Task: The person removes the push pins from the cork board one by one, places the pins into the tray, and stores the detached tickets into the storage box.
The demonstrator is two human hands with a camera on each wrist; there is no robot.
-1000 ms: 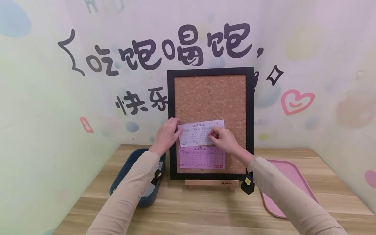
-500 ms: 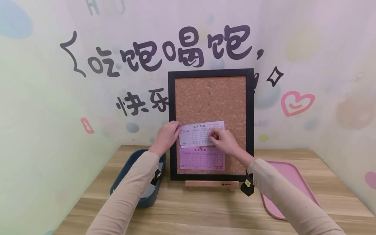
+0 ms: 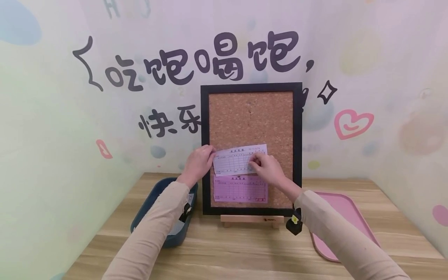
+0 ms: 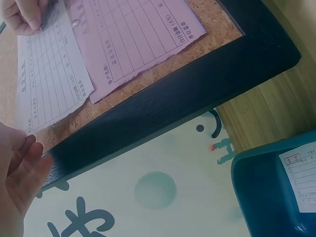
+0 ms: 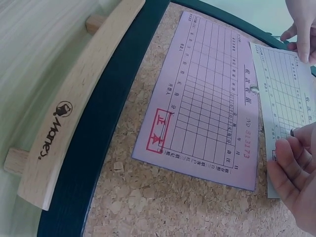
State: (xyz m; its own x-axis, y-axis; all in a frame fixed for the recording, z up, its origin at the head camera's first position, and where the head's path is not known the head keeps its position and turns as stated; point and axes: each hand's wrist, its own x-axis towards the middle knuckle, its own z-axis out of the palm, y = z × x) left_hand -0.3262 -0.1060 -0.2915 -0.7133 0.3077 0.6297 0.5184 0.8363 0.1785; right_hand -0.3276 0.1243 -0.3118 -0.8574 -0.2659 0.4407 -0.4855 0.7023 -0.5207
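Note:
A black-framed cork board (image 3: 250, 120) stands upright on a small wooden easel (image 3: 252, 219). A pink receipt slip (image 3: 241, 189) lies flat on its lower part, held by a shiny pushpin (image 5: 255, 90) at its top edge. Just above, a white receipt slip (image 3: 231, 162) lies against the cork, slightly tilted, its lower edge overlapping the pink one. My left hand (image 3: 198, 164) pinches the white slip's left edge beside the frame. On the slip's right half, my right hand (image 3: 267, 168) presses with thumb and fingertips pinched round a small pin, mostly hidden by the fingers.
A dark blue bin (image 3: 175, 242) stands left of the board, with a printed slip (image 4: 302, 173) inside. To the right lies a pink tray (image 3: 327, 247), partly covered by my right sleeve. The wooden table (image 3: 245, 256) meets a printed wall behind.
Both hands keep their places on the white slip, and the slips have not shifted on the board. The head view has tilted very slightly.

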